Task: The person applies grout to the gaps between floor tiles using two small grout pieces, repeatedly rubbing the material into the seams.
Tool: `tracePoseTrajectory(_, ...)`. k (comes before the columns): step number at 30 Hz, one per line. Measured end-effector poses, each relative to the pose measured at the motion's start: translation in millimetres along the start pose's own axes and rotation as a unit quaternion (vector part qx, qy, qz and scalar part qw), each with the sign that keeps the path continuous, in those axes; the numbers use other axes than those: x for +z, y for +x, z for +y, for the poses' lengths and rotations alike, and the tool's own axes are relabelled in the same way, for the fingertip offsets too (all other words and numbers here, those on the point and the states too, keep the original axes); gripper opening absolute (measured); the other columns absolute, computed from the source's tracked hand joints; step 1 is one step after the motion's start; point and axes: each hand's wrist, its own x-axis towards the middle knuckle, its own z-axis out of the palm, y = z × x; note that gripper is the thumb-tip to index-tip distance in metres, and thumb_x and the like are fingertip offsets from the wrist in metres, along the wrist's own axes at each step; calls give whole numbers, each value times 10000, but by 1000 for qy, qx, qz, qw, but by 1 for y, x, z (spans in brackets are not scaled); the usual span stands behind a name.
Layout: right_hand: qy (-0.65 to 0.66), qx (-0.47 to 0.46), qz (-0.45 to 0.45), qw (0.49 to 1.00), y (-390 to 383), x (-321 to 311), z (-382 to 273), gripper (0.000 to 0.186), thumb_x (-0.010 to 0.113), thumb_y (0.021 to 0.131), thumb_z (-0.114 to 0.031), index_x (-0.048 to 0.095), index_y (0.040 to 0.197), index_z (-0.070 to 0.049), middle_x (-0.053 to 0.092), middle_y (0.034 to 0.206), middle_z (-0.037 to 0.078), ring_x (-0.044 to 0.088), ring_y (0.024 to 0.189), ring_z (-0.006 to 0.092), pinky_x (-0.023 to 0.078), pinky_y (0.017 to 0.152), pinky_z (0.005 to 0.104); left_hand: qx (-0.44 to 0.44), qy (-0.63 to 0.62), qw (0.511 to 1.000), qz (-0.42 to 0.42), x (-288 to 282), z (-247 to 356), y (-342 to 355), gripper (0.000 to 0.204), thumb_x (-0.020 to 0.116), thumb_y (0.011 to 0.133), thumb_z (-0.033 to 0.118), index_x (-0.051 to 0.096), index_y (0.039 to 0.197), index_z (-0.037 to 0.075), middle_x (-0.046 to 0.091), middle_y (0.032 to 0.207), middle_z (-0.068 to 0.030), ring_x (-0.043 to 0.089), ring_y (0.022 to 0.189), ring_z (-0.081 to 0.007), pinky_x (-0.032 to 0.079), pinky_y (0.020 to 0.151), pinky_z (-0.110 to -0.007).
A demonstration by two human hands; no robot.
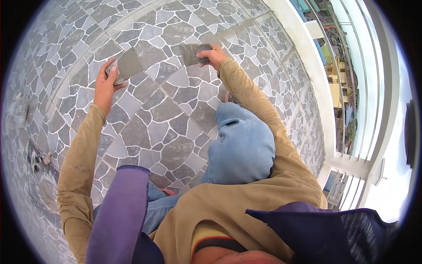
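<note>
My left hand (105, 86) is closed on the edge of a flat, grey, four-sided piece (129, 66), thumb on its upper face and fingers behind. Across from it, my right hand (214, 56) grips a second flat grey piece (189, 55), darker near the fingers, with what looks like a paste smear on its face. The two pieces are apart, with their free edges facing each other. Both are held over the floor (176, 136), which has a grey stone pattern with white lines. What the pieces are made of cannot be told.
A clear plastic bag (17, 112) lies at the far left. Nearer on that side are small dark and pale items (39, 160), too blurred to name. My bent knee (241, 145) rises below the right forearm. A white ledge (307, 66) and railing (358, 88) run along the right.
</note>
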Motion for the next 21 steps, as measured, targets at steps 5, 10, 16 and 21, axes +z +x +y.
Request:
tracePoseTrajectory(5,182,-223,55,956,-113,-45,-111,266,680,846,-25,634,1103,21,690,997,135,684,979,301,575,889,564,-87,-142,984,-67,17,-37,-34,504,607,986,252,412,1405,52,587,1217,-118,677,997,-234,602,734,-311)
tracePoseTrajectory(10,-112,-132,43,984,-163,-33,-214,450,680,834,-13,561,1265,37,661,1107,140,679,970,265,612,855,459,-145,-231,950,-155,55,-38,-65,504,653,949,238,433,1343,15,617,1167,-111,681,974,-228,596,739,-317)
tracePoseTrajectory(16,-384,-92,-59,917,-97,-15,-183,599,637,813,-39,519,1400,-49,680,1121,160,688,909,267,597,826,361,-163,-214,949,-162,47,-9,-67,420,629,945,256,472,1266,34,645,1112,-103,690,939,-195,543,638,-265)
tracePoseTrajectory(21,-748,-174,-42,639,-4,-49,-101,695,594,748,38,553,1377,-256,648,1218,165,656,1023,348,531,908,395,-151,-124,980,-37,-6,11,-97,352,608,965,289,513,1218,65,658,1063,-50,686,884,-148,503,609,-224)
